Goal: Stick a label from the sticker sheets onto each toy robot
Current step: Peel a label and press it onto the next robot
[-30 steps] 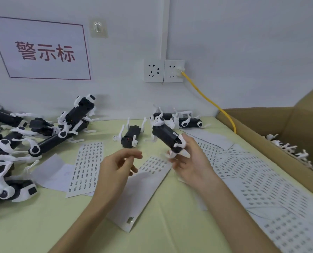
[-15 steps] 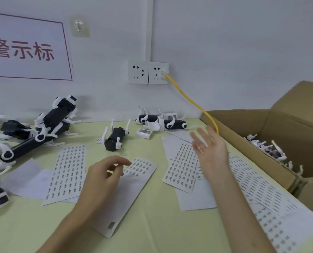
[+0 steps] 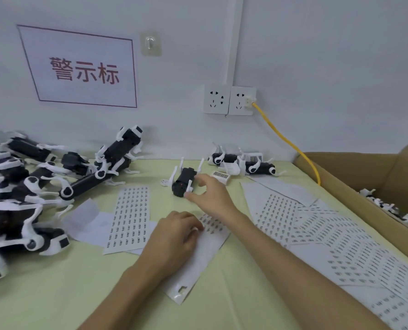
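A black and white toy robot lies on its back in the middle of the yellow-green table. My right hand reaches over to it with fingers stretched out, the fingertips at its near end. My left hand rests on a long sticker sheet, fingers bent, fingertips down on the printed labels. The thumb is hidden, so I cannot tell whether it pinches a label. A second sticker sheet full of labels lies just to the left.
A pile of toy robots fills the left side. Three more robots lie by the wall. Several overlapping sticker sheets cover the right. An open cardboard box holding robots stands at the far right, under a yellow cable.
My right hand held a robot a second ago, let it go by the wall, and now reaches to the robot in the middle. My left hand sank onto the sticker sheet.
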Demonstrator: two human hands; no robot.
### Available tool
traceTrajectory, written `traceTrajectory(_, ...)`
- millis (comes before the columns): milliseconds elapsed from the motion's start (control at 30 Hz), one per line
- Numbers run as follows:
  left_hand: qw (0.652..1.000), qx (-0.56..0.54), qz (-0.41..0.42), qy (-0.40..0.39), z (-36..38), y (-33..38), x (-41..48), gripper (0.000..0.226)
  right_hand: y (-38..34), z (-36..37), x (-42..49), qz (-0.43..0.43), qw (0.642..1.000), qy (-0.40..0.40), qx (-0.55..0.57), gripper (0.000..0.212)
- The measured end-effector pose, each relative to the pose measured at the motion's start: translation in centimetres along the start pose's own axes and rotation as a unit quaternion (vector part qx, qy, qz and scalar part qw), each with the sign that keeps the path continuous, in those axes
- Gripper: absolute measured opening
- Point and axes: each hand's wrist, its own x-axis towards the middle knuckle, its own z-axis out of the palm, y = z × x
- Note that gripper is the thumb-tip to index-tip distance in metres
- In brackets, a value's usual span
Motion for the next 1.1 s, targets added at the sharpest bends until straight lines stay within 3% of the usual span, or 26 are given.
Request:
traceTrajectory(133,1.000,-0.008,-0.016,-0.007,-0.4,0.1,0.1,0.030,-0.1,2.4,1.6,0.011,0.998,0.057,0.019,0.022)
traceTrajectory(267,0.999,-0.025,-0.047,-0.013,-0.8,-0.2,0.2,0.033,0.3,2.2,1.6,0.029,0.993,0.110,0.044,0.028)
traceTrajectory(433,0.998,-0.038,-0.056,0.013,-0.6,-0.5,0.3,0.034,0.7,-0.7,-0.9,0.058,0.951,0.097,0.287,0.021)
traceTrajectory(500,0.991,-0.100,-0.075,0.043,-0.8,-0.4,0.5,0.032,0.8,-1.8,-2.6,0.044,0.928,0.074,0.364,0.024)
traceTrajectory(567,0.959,-0.244,-0.118,0.082,-1.1,-0.3,0.8,0.028,0.8,-2.7,-4.1,0.038,0.905,0.048,0.422,0.026)
traceTrajectory(667,0.841,-0.512,-0.163,0.062,-2.3,-0.1,1.3,0.038,0.8,-3.2,-5.8,0.058,0.870,0.010,0.490,0.023)
traceTrajectory(767,0.771,-0.616,-0.160,0.033,-3.3,-0.2,1.3,0.049,0.4,-3.1,-6.5,0.076,0.867,-0.013,0.493,0.022)
traceTrajectory(933,0.755,-0.633,-0.156,0.065,-3.2,-0.8,0.9,0.049,-0.5,-2.5,-7.1,0.115,0.869,0.005,0.482,0.018)
traceTrajectory(1033,0.748,-0.640,-0.155,0.082,-3.2,-0.8,0.7,0.046,-0.6,-1.8,-7.7,0.097,0.929,0.105,0.342,0.037)
traceTrajectory(1100,0.741,-0.645,-0.167,0.086,-3.2,-0.7,0.7,0.055,-0.9,-1.4,-8.3,0.006,0.957,0.162,0.242,0.053)
